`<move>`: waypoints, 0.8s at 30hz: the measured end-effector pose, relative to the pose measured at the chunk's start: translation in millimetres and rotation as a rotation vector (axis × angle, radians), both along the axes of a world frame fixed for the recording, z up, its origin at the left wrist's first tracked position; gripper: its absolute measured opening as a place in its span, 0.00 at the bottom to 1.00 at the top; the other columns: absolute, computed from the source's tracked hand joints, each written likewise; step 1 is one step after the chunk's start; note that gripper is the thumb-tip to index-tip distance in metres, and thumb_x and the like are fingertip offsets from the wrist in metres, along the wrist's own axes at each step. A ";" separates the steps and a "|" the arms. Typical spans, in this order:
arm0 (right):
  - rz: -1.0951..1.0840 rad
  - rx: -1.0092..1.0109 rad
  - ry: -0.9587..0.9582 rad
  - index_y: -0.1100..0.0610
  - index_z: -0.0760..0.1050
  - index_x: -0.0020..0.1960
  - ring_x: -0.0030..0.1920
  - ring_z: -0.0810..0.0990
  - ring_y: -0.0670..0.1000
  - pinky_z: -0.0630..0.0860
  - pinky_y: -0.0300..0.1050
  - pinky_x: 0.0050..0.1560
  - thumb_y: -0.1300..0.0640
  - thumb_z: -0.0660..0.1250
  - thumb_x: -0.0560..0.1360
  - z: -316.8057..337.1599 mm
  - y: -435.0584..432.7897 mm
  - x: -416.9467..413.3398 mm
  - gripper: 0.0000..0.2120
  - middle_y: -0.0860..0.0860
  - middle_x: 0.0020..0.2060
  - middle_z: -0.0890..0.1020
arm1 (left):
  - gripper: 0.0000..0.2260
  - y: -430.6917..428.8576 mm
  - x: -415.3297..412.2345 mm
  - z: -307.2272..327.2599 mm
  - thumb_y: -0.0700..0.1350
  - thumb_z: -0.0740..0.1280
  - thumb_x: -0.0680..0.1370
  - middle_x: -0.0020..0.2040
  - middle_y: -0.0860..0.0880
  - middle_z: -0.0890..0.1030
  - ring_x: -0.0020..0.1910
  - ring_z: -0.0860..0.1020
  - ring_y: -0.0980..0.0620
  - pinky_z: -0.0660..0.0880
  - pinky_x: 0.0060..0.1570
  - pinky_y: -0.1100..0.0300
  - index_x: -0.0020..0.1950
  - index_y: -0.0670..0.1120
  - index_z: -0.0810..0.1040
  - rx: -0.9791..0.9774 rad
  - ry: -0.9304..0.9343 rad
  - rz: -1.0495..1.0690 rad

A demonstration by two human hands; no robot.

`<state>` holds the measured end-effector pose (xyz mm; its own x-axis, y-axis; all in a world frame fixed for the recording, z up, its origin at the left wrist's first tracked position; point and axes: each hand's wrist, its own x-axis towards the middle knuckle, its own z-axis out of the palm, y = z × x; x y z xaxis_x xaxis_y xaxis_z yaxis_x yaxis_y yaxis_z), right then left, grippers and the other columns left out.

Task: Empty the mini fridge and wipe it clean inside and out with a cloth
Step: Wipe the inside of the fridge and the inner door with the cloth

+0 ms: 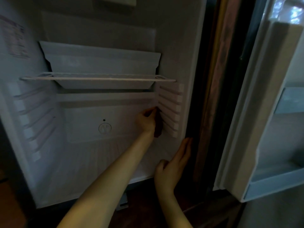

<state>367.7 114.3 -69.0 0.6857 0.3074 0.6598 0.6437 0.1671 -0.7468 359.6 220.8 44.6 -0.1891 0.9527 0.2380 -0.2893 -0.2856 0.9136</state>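
Left hand point(146, 122) is extended deep into the mini fridge point(92, 162), fingers curled round a dark red cloth point(158, 129) and holding it against the moulded shelf rails point(172, 111) of the right inner wall. The cloth hangs just below the hand, at about 3 o'clock from the frame's centre. Right hand point(174, 162) lies at 5 o'clock from the left hand, fingers straight and together, holding nothing. It is laid flat against the front edge of the right wall, just beside the dark door seal. A white wire shelf point(98, 79) spans the compartment at 11 o'clock from the left hand. A white plastic tray point(102, 66) sits directly behind the shelf's front bar — whether it rests on the shelf cannot be told. The back wall bears a round embossed emblem point(105, 128) with a small dark dot above it, at 9 o'clock from the left hand. A printed label point(14, 41), too blurred to read, is on the left wall at 10 o'clock. The fridge door point(263, 112) stands open at 3 o'clock, inner face and door pockets toward the camera. A wooden frame point(218, 79) runs top to bottom between door and compartment. Lighting is dim — fine detail is soft.
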 end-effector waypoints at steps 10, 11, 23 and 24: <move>0.025 -0.012 0.019 0.48 0.43 0.78 0.75 0.48 0.42 0.49 0.34 0.72 0.75 0.63 0.66 1.2 -1.5 -2.6 0.50 0.41 0.75 0.46 | 0.04 -8.0 -4.5 -3.3 0.40 0.70 0.76 0.43 0.46 0.83 0.41 0.80 0.51 0.74 0.41 0.62 0.47 0.41 0.83 0.073 0.182 -0.047; 0.031 -0.005 0.021 0.48 0.43 0.78 0.74 0.49 0.41 0.46 0.28 0.71 0.75 0.63 0.66 1.1 -1.8 -2.6 0.50 0.41 0.75 0.47 | 0.06 3.1 -4.9 1.1 0.41 0.70 0.76 0.45 0.44 0.83 0.43 0.81 0.50 0.74 0.42 0.62 0.50 0.41 0.83 0.023 0.209 -0.031; 0.093 0.011 0.024 0.52 0.45 0.78 0.74 0.49 0.42 0.43 0.22 0.68 0.76 0.62 0.69 4.3 -3.9 0.1 0.47 0.47 0.76 0.49 | 0.08 -57.2 -11.6 -12.7 0.39 0.71 0.76 0.34 0.52 0.81 0.33 0.79 0.59 0.77 0.38 0.62 0.38 0.48 0.80 0.190 0.235 -0.106; 0.108 0.004 0.019 0.51 0.44 0.78 0.75 0.49 0.43 0.44 0.26 0.71 0.74 0.64 0.70 3.2 -3.8 0.8 0.45 0.47 0.76 0.48 | 0.09 -68.3 -10.0 -15.3 0.38 0.71 0.75 0.33 0.55 0.80 0.32 0.78 0.62 0.76 0.37 0.64 0.37 0.49 0.79 0.215 0.231 -0.124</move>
